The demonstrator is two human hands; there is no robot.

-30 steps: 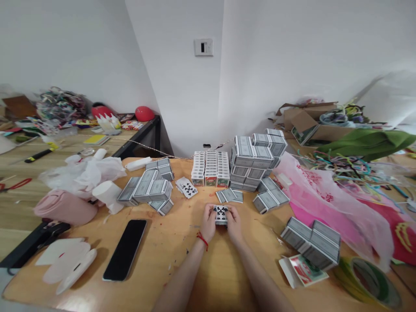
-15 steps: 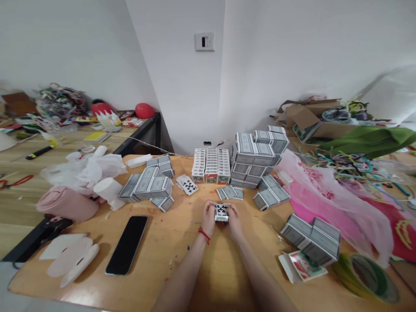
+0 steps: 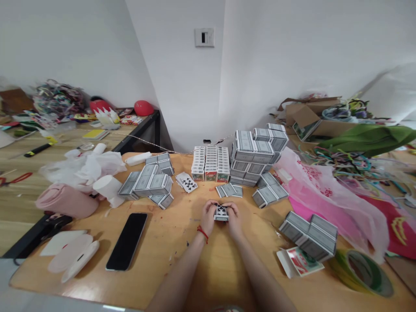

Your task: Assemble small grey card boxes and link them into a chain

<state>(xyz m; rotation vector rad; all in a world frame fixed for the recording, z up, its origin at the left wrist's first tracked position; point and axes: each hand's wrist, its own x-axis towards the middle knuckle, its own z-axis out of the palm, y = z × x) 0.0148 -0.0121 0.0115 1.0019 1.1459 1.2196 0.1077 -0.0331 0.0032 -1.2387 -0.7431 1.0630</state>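
My left hand (image 3: 208, 215) and my right hand (image 3: 233, 216) grip a deck of playing cards (image 3: 221, 211) from both sides, just above the wooden table. The top card's face shows black clubs, and the near edge of the deck is tilted into sight. My fingers are closed around its sides, which hides part of it. Beyond my hands lie several face-down cards (image 3: 229, 190). To their left is a small spread of face-up cards (image 3: 186, 182), with clubs on the top one.
Stacks of grey card boxes stand at left (image 3: 152, 180), back right (image 3: 254, 151) and right (image 3: 310, 234). Rows of white card packs (image 3: 211, 162) sit at the back. A phone (image 3: 127, 242) lies at left; an opened card box (image 3: 303, 261) and tape roll (image 3: 364, 271) lie at right.
The camera view has shifted slightly, moving most things a little up. My hands stay on the deck, with the fingers moved slightly over its top and far edge.
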